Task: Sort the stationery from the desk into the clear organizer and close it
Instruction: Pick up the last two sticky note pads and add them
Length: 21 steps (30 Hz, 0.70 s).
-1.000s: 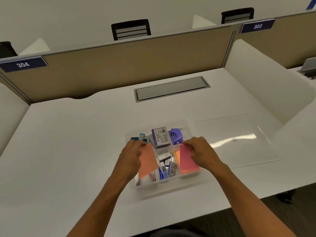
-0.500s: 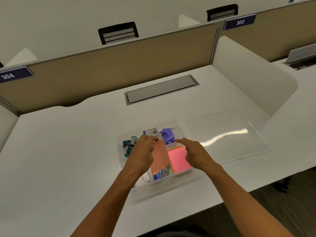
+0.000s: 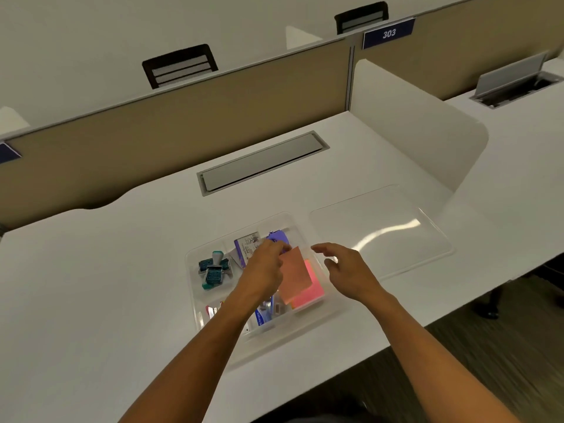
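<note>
The clear organizer (image 3: 195, 282) sits on the white desk in front of me, lid off. My left hand (image 3: 262, 270) holds an orange sticky-note pad (image 3: 294, 276) over the right compartment, just above a pink sticky-note pad (image 3: 312, 293) lying there. My right hand (image 3: 345, 270) hovers open beside the organizer's right wall, holding nothing. Teal stamps (image 3: 213, 270) lie in the left compartment, a purple-and-white box (image 3: 245, 247) and a purple item (image 3: 277, 238) at the back, small blue and red items at the front. The clear lid (image 3: 381, 230) lies flat to the right.
A grey cable hatch (image 3: 262, 163) is set into the desk behind the organizer. A tan partition (image 3: 183, 117) closes the back, a white divider (image 3: 412, 123) the right side. The desk's front edge runs close under my forearms.
My right hand has let go of the pink pad, which now lies in the right compartment, and has drawn back to the right. My left hand has carried the orange pad rightward over it.
</note>
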{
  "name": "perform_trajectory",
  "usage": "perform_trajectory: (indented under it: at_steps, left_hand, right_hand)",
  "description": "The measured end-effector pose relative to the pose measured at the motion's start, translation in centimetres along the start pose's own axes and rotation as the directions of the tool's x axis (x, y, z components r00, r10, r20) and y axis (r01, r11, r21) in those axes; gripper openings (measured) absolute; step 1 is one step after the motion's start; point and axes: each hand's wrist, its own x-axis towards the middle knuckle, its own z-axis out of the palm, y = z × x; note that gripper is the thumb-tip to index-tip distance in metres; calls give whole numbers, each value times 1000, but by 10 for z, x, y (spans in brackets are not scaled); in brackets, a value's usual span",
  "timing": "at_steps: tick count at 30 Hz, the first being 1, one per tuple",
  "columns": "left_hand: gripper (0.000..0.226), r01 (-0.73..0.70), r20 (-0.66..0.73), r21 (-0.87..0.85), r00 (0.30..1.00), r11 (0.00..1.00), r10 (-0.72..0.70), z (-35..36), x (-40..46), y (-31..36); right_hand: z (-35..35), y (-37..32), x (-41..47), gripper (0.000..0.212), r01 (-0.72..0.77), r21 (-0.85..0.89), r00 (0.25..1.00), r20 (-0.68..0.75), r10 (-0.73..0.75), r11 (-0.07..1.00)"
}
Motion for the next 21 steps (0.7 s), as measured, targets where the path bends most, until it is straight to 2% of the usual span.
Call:
perform_trajectory:
  at_steps: [5,12,16,21]
  left_hand:
    - [43,10,71,28,997,1000,-12,19,13,4]
    - [49,33,136,159,989,987,-55,36,16,-2]
    - [44,7,117,272,992,962,-40,40,14,-8]
    - [47,35,97,177,994,984,-53,42,10,-4]
  right_hand:
    - [-6,8,-7,41,-22,27,999,-23,22,999]
    - [-10,14,-15,39,-44,40,999,-29,46,998]
    - [-8,14,-15,39,-44,17,999,-10,44,999]
    - [0,6,-12,38,-24,-15,999,38,25,1000]
